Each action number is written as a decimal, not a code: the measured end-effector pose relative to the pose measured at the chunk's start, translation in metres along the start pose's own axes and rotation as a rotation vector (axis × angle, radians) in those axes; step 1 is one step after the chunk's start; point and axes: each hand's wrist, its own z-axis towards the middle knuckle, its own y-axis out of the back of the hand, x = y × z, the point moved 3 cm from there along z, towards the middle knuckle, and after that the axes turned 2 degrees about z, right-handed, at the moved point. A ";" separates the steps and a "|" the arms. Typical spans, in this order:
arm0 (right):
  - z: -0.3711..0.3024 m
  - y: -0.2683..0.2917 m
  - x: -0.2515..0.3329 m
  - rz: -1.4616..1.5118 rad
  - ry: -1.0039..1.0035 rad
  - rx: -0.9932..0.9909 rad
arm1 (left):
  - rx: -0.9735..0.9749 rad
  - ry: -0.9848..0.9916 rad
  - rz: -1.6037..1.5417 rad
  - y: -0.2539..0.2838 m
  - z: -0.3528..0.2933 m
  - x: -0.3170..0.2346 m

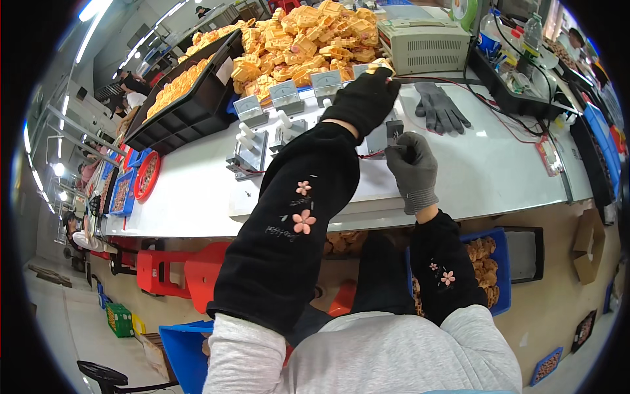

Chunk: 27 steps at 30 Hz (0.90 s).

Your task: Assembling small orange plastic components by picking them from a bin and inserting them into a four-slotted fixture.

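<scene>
The black-gloved left hand (367,98) covers part of a row of meters (285,92), its fingertips at a yellow part (380,65) beside the heap (308,39); whether they grip it I cannot tell. The grey-gloved right hand (413,165) curls near a fixture (377,141) (half hidden by the left arm), its grip also unreadable.

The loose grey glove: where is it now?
In the head view, the glove lies right of centre on the white table, just in front of the beige box.
</scene>
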 end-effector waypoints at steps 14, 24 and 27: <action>0.004 0.018 -0.001 -0.197 0.079 -0.075 | -0.105 0.131 -0.158 0.030 -0.033 -0.001; 0.022 0.022 -0.042 -0.183 0.260 -0.182 | -0.610 0.606 -0.150 0.195 -0.357 0.188; 0.027 0.019 0.003 -0.124 0.325 -0.260 | -0.650 0.734 0.014 0.212 -0.467 0.202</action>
